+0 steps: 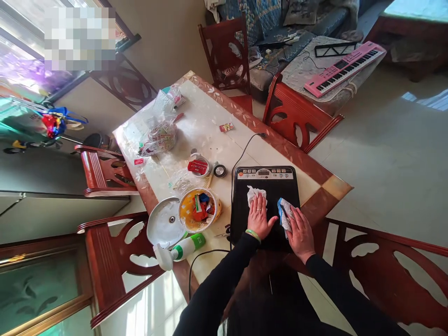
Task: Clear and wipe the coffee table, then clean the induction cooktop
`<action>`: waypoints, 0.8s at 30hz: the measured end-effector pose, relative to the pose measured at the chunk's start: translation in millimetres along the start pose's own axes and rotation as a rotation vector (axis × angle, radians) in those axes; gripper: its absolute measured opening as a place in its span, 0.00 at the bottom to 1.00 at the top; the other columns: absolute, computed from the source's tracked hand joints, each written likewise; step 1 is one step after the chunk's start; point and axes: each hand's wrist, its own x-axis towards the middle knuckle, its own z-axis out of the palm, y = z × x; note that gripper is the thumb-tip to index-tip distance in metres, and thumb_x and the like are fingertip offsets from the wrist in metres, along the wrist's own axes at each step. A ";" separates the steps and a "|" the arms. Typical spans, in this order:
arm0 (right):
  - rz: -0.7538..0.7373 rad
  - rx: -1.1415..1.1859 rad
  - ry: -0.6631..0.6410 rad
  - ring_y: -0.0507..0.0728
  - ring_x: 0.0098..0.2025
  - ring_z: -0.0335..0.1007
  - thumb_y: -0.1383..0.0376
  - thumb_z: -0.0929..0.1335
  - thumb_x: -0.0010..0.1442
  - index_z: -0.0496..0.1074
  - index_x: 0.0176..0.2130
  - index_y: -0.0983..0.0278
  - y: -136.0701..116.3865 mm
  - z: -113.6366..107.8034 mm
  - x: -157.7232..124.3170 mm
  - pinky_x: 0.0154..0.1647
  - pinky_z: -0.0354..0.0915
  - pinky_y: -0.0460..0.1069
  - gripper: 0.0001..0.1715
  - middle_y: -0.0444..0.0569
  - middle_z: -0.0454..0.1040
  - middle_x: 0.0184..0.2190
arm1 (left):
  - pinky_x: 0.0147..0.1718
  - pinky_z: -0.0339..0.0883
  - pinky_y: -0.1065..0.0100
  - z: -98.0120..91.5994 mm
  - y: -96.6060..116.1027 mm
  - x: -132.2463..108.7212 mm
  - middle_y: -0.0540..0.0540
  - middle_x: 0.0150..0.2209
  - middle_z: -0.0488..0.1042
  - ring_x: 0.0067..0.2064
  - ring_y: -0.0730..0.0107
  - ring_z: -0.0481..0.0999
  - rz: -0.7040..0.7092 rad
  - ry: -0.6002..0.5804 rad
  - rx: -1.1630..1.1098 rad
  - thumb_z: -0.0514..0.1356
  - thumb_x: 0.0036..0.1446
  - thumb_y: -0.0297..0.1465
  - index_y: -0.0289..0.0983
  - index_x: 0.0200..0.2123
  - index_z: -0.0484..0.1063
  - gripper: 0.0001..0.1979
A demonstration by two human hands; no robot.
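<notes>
A black induction cooktop (265,205) with a control panel along its far edge lies on the table, its cord running off toward the far side. My left hand (258,217), with a ring and a green bracelet, presses a crumpled white cloth (255,195) onto the cooktop. My right hand (301,234) lies on the cooktop's right part, pressing a folded blue-grey cloth (285,214) against the surface. Black sleeves cover both forearms.
The patterned tabletop (199,116) holds a plastic bag of packets, a small lidded tub, a bowl of assorted items, a white round lid and a green-and-white bottle. Wooden chairs surround the table. A pink electronic keyboard rests on a cushion beyond.
</notes>
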 end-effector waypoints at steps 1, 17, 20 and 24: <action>0.000 0.000 -0.001 0.69 0.79 0.47 0.65 0.64 0.69 0.54 0.76 0.60 0.5 0.3 -0.3 0.75 0.55 0.70 0.41 0.53 0.50 0.79 | 0.75 0.50 0.41 2.5 2.4 10.4 0.29 0.78 0.46 0.80 0.43 0.41 0.028 -0.014 0.000 0.58 0.69 0.50 0.28 0.77 0.49 0.46; 0.016 -0.010 -0.018 0.68 0.79 0.46 0.67 0.64 0.68 0.56 0.75 0.61 -3.6 -4.0 2.7 0.76 0.54 0.69 0.40 0.53 0.51 0.79 | 0.75 0.48 0.40 -9.1 -21.1 44.0 0.29 0.77 0.51 0.79 0.42 0.46 -0.079 0.014 0.005 0.57 0.69 0.49 0.29 0.76 0.53 0.42; 0.012 -0.008 -0.012 0.69 0.79 0.46 0.68 0.64 0.68 0.55 0.75 0.62 -5.3 -5.8 3.9 0.76 0.54 0.69 0.40 0.54 0.51 0.79 | 0.75 0.46 0.42 -14.9 -22.4 46.9 0.29 0.78 0.48 0.80 0.44 0.42 -0.138 0.003 0.019 0.55 0.71 0.48 0.27 0.76 0.52 0.41; 0.008 -0.020 0.006 0.70 0.79 0.47 0.66 0.63 0.70 0.53 0.77 0.61 -3.8 0.7 1.6 0.75 0.56 0.69 0.40 0.55 0.52 0.78 | 0.76 0.48 0.46 1.0 24.5 28.9 0.33 0.79 0.47 0.80 0.49 0.42 0.025 -0.088 -0.008 0.52 0.72 0.49 0.30 0.77 0.51 0.41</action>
